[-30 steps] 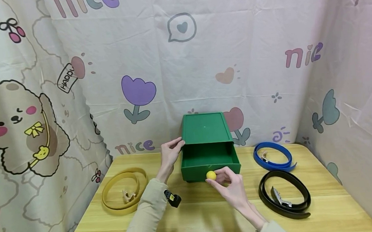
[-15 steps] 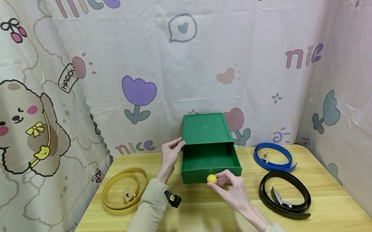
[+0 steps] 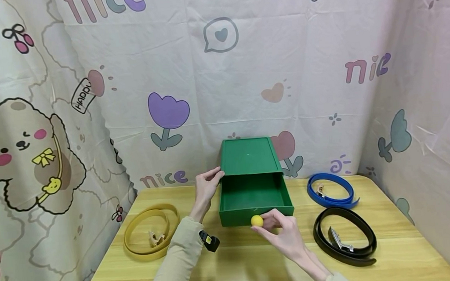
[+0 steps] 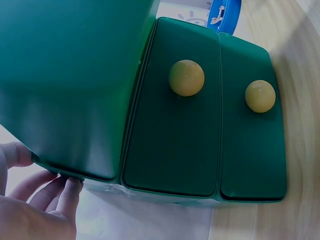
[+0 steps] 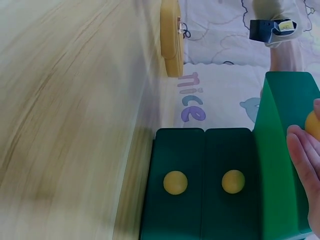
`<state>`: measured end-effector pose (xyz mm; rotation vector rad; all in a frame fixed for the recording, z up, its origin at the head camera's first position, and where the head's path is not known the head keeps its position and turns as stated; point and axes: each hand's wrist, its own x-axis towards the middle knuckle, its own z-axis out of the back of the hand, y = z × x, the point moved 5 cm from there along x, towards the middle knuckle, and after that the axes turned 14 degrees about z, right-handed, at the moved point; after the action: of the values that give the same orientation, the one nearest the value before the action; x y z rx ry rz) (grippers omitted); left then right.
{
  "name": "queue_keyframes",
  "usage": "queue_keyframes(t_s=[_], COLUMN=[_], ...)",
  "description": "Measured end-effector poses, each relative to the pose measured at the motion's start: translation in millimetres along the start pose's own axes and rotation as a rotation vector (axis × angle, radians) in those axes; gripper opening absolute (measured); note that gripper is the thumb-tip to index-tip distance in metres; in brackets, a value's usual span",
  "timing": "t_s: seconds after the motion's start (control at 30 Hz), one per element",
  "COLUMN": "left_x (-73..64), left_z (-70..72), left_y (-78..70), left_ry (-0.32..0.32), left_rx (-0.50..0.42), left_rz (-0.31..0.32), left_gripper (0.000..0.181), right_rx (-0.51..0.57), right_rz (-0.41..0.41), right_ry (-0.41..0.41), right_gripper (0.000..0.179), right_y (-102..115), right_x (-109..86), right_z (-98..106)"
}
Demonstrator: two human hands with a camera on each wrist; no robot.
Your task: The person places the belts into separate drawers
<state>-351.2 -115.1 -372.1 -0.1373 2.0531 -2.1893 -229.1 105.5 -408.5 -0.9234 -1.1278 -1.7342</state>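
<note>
Pinching the yellow knob point(image 3: 257, 220) are right fingers point(image 3: 275, 216); left fingers point(image 4: 70, 196) seemingly grip the green cabinet point(image 3: 249, 156).

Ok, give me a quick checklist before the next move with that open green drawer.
1. Right hand on the knob: ok, thumb and fingers pinch it.
2. Left hand on the cabinet: ok, it grips the front upper corner.
3. Middle drawer and bottom drawer shut: ok, their fronts sit in line.
4. Yellow belt, blue belt and black belt clear of the top drawer: ok, all lie apart from it.
5. Nothing at the back of the top drawer: cannot tell, the cabinet's top hides that part.
</note>
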Motion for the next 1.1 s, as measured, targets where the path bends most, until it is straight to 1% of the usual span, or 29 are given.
queue_keyframes(t_s=[0.17, 0.27, 0.53, 0.8, 1.1], left_x=[0.4, 0.4, -0.7, 0.6, 0.0], left_z=[0.1, 0.1, -0.1, 0.0, 0.2], left_y=[-0.1, 0.2, 0.5, 1.3, 1.0], left_ry=[-0.003, -0.003, -0.003, 0.0, 0.001], left_rx=[-0.005, -0.007, 0.0, -0.004, -0.002], left_rz=[0.002, 0.007, 0.011, -0.005, -0.009], left_gripper=[0.035, 0.035, 0.035, 0.034, 0.035], right_rx=[0.008, 0.002, -0.015, -0.022, -0.01], right_rz=[0.065, 0.082, 0.076, 0.105, 0.127], right_ry=[0.014, 0.019, 0.018, 0.032, 0.056], right_gripper=[0.033, 0.034, 0.034, 0.036, 0.036], right_y=[2, 3, 8, 12, 16], right_x=[-0.4, -0.9, -1.5, -3.0, -3.3], right_z=[1, 2, 2, 3, 2])
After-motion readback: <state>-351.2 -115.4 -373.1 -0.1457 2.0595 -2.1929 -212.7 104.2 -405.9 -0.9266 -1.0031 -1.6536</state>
